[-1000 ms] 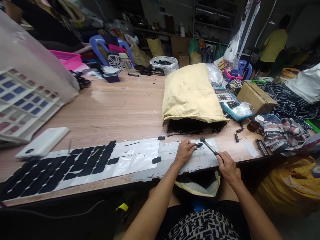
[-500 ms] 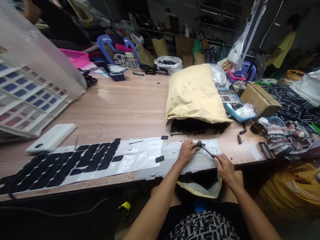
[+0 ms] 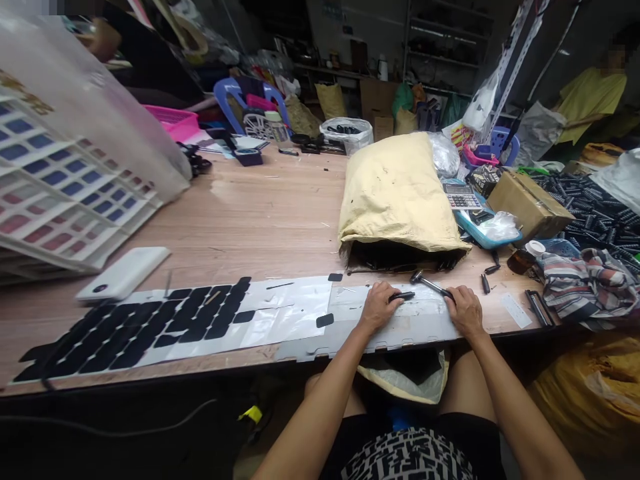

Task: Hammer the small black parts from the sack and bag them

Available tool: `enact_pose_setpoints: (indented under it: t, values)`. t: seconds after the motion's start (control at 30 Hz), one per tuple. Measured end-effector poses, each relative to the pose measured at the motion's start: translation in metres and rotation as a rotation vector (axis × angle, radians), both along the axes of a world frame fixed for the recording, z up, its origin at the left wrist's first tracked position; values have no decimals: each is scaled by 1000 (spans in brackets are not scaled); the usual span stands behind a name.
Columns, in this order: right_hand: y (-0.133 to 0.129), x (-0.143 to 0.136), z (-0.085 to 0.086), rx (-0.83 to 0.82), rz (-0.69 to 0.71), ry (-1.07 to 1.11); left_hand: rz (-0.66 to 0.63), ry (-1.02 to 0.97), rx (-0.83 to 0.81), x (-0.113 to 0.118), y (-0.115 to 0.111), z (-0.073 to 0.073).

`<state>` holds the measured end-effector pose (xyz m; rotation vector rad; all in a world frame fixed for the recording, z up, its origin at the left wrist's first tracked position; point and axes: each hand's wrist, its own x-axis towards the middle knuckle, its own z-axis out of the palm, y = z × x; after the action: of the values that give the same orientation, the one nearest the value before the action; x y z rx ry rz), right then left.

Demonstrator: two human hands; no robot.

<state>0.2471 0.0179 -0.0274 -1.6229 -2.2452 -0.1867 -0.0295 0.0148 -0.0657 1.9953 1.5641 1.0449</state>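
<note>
My left hand (image 3: 379, 307) is closed on a short black cylindrical part (image 3: 403, 296), which points right over the grey-white sheet (image 3: 345, 333) at the table's front edge. In my right hand (image 3: 465, 310) is the handle of a small hammer (image 3: 434, 285); its round head lies to the upper left, low over the sheet and apart from the black part. Beyond both hands a large yellow sack (image 3: 400, 193) lies with its dark mouth facing me. Left of the sheet, rows of black rounded pads (image 3: 125, 333) stick to a white backing sheet (image 3: 280, 300).
A white power bank-like block (image 3: 125, 272) and a white crate (image 3: 65, 193) stand at the left. To the right are a calculator (image 3: 461, 197), a cardboard box (image 3: 530, 203), a brown bottle (image 3: 523, 257) and a striped cloth (image 3: 575, 287). An open sack (image 3: 410, 383) hangs below the edge.
The hammer head has moved off the black part, up and to the right. My right hand has shifted right and up with it. The view has also shifted slightly.
</note>
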Motion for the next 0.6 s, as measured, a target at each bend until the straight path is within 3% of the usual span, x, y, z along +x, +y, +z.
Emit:
enact_pose_setpoints:
  t: [0.17,0.23,0.33,0.47,0.6]
  values:
    - [-2,-4,1,-71,-15,1,-2,-62,12,-1,-15,16]
    - [-2,-5,1,-89,-24,1,-36,-114,3,1,-38,24]
    - [-2,-5,-1,-96,-40,-2,-196,-162,-34,5,-88,29]
    - [-2,-5,-3,-83,-45,5,-330,-63,-88,19,-146,12]
    - [-3,-6,-3,-72,-56,9,-317,180,-206,33,-160,-10]
